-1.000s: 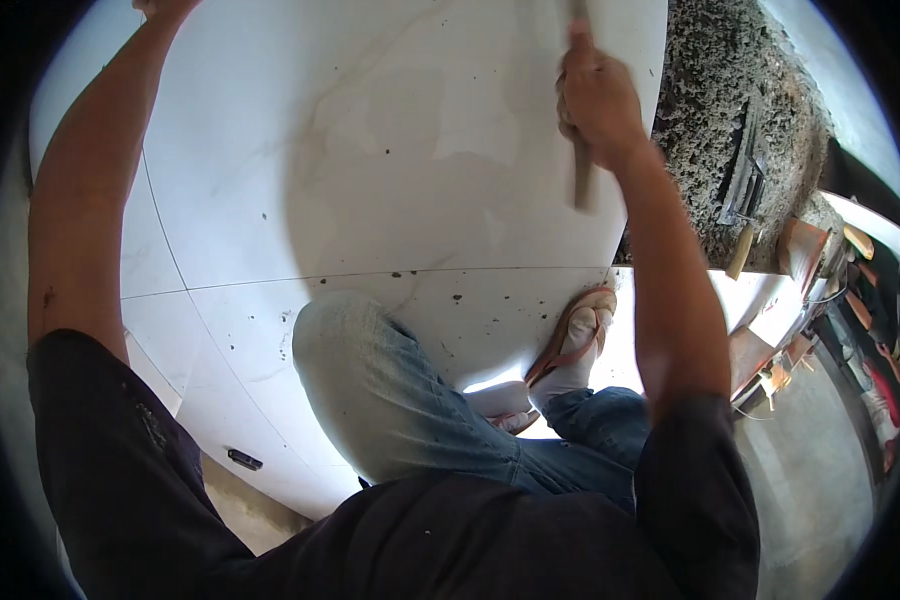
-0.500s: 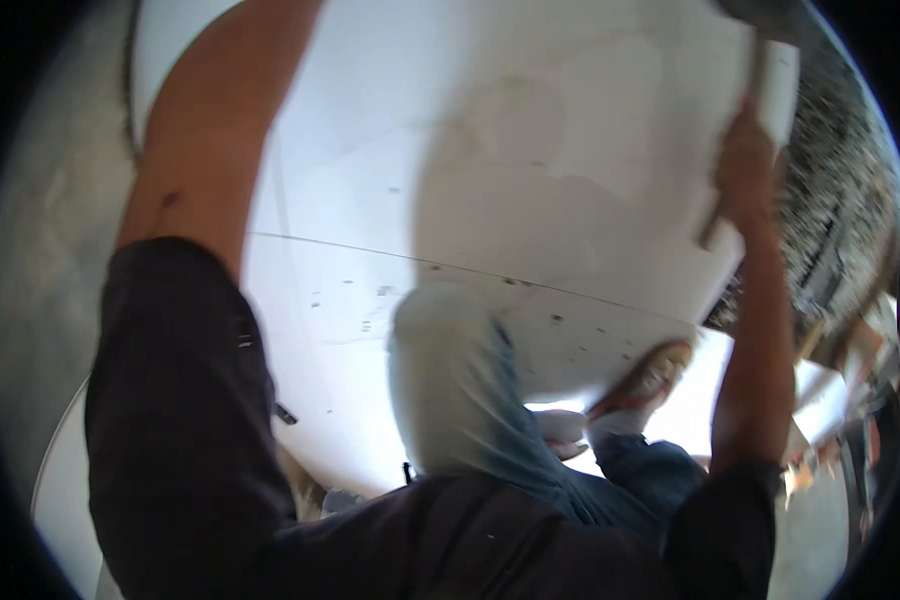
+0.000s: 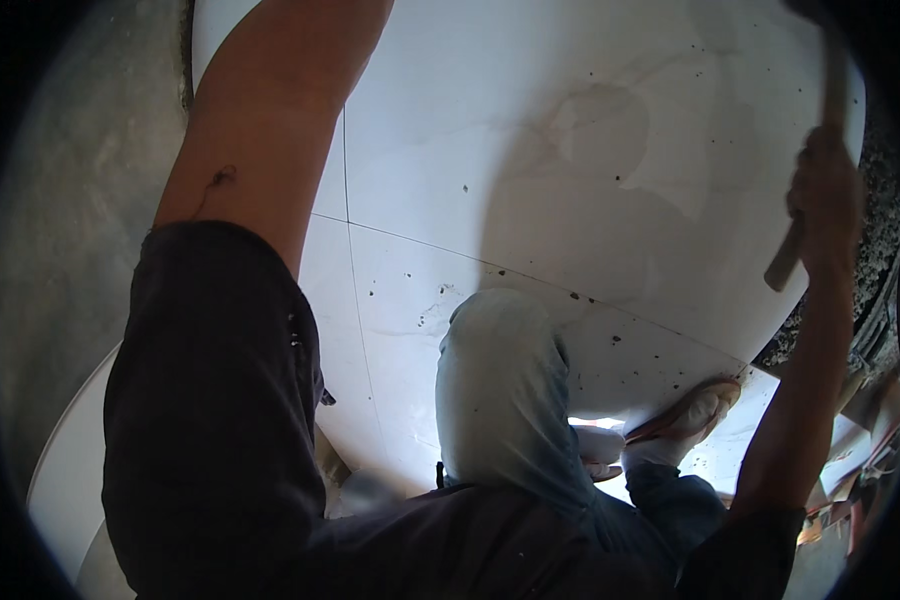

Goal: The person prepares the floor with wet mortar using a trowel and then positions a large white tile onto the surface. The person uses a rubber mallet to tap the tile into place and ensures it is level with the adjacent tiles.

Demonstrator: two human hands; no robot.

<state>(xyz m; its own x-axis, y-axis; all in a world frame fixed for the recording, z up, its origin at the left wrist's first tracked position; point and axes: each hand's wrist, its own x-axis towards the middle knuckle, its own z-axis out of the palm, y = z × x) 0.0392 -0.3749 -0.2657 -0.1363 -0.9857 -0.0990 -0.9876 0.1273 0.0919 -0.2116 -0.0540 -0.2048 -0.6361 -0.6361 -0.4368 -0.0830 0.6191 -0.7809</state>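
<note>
Right hand [image 3: 827, 205] gripping a wooden-handled tool [image 3: 835, 90] over white tiles [image 3: 590, 180]
Its fingers clamp the handle; the left hand's, out of view, I cannot tell.

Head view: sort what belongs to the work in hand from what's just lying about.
Likely part of the work:
- hammer-like tool, held in the right grip
- large pale tile beneath it
- rough dark bed beside the tile

Apparently lying about:
- dark crumbs on the tiles
- small dark object, partly hidden
- clutter at lower right, too unclear to name
</note>
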